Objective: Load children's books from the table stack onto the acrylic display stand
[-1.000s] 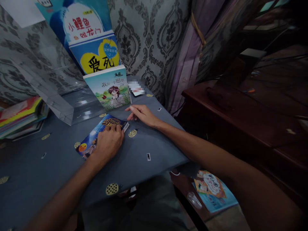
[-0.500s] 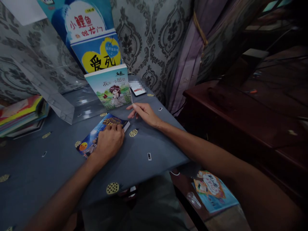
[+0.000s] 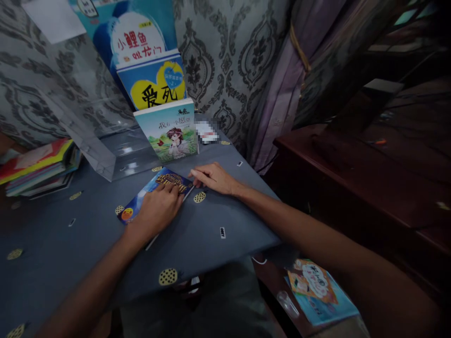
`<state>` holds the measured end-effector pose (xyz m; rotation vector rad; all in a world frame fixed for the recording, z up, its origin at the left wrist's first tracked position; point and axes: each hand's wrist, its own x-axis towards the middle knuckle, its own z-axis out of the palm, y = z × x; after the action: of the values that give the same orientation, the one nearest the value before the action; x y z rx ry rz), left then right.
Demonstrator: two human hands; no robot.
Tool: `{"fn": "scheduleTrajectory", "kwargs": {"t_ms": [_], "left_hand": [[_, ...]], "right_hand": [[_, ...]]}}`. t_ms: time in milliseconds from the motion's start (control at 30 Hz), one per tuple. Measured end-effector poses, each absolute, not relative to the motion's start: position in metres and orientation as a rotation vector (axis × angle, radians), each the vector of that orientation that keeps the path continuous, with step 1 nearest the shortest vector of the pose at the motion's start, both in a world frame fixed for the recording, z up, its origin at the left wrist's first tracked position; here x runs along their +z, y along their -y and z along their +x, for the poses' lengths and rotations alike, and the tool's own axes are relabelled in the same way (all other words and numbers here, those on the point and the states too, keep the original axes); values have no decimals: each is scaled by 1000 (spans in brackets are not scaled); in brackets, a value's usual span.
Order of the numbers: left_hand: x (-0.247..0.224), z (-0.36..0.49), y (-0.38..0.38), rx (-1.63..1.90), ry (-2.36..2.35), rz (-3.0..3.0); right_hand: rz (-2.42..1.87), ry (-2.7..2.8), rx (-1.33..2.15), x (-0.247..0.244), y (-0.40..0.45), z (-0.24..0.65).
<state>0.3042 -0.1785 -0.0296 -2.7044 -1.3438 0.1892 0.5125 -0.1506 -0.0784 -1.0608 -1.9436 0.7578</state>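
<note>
A dark blue paperback book (image 3: 143,199) with gold lettering lies at a slant on the table, cover up. Across its cover rests my left hand (image 3: 160,206), palm down, fingers laid over the title and hiding the middle of the book. At the book's upper right corner is my right hand (image 3: 213,178), its thumb and fingers drawn together on the edge. Just behind the book, a pale green book (image 3: 172,136) with a drawn girl stands upright in a clear acrylic stand (image 3: 105,162). Behind it, a blue and yellow book (image 3: 151,84) and a larger blue book (image 3: 139,40) stand higher.
A pile of books (image 3: 38,169) sits at the left on the grey-blue tablecloth (image 3: 197,249). A phone (image 3: 207,133), partly blurred, lies behind the standing books. To the right is a dark red wooden cabinet (image 3: 334,173). Below the table edge lies another blue book (image 3: 320,293).
My right hand has come down and closed at the book's corner. My left hand lies flatter on the cover. The whole view has shifted slightly.
</note>
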Motion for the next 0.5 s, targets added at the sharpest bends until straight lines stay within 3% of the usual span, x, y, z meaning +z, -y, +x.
{"fn": "scheduleTrajectory", "kwargs": {"t_ms": [500], "left_hand": [[-40, 208, 180, 70, 1238, -3155]], "right_hand": [[-1031, 2170, 500, -85, 133, 498]]}}
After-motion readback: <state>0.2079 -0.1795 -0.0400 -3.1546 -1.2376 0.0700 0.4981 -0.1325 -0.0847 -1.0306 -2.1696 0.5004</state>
